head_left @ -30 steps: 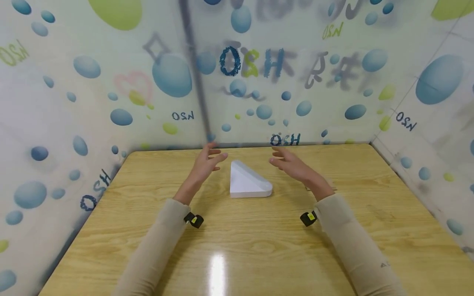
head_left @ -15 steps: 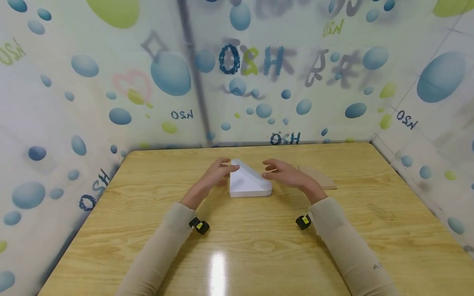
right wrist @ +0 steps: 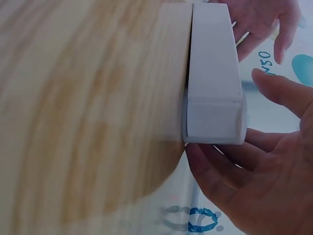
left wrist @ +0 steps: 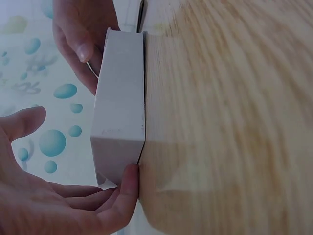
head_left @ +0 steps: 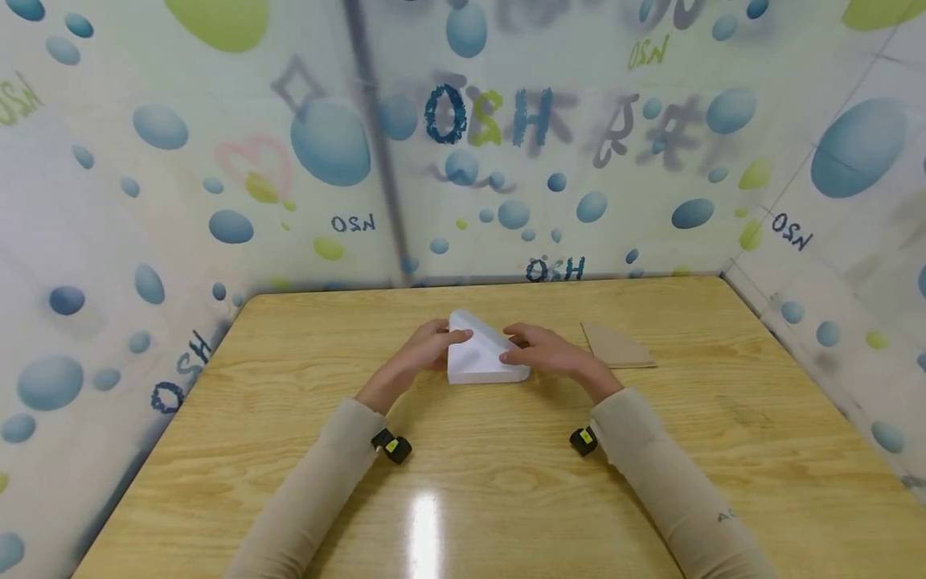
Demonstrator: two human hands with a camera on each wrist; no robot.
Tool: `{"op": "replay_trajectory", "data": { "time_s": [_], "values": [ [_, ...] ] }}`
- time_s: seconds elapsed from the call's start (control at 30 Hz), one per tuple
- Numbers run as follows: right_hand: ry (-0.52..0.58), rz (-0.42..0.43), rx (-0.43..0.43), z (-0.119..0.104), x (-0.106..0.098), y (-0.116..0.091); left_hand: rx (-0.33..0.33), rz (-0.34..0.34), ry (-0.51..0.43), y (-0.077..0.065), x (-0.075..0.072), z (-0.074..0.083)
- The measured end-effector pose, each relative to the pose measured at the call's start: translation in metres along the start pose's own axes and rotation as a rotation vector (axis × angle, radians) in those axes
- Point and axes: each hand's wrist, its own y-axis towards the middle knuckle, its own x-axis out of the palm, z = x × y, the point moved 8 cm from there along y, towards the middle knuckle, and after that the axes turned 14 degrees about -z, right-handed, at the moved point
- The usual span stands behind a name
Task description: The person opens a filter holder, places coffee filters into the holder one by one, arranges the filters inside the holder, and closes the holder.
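A white triangular box with rounded corners lies flat on the wooden table. At its left side my left hand touches the box wall with its fingertips. The left wrist view shows that thumb held apart from the box. My right hand is at the box's right corner, its fingers against the edge. In the right wrist view the right thumb also stands off the box. Parts of the fingers behind the box are hidden.
A flat brown piece of cardboard lies right of the right hand. The wooden table runs back to a wall printed with blue and green spots. Each wrist wears a small black camera.
Both hands have come down and inward, from apart on either side of the box to touching it. The cardboard, earlier mostly behind the right arm, shows now. The box stays put.
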Motion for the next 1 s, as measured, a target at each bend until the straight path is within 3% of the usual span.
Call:
{"op": "replay_trajectory", "data": {
  "time_s": [0.3,0.53,1.0],
  "values": [
    [-0.056,0.012,-0.002,-0.003,0.002,0.002,0.031,-0.039,-0.030,0.001,0.001,0.002],
    [-0.020,0.022,-0.011,-0.003,0.002,0.006,0.068,-0.074,-0.069,-0.001,0.002,0.004],
    [-0.013,0.080,-0.002,-0.005,-0.001,0.004,0.076,0.014,-0.225,-0.006,-0.010,0.004]
  ]
}}
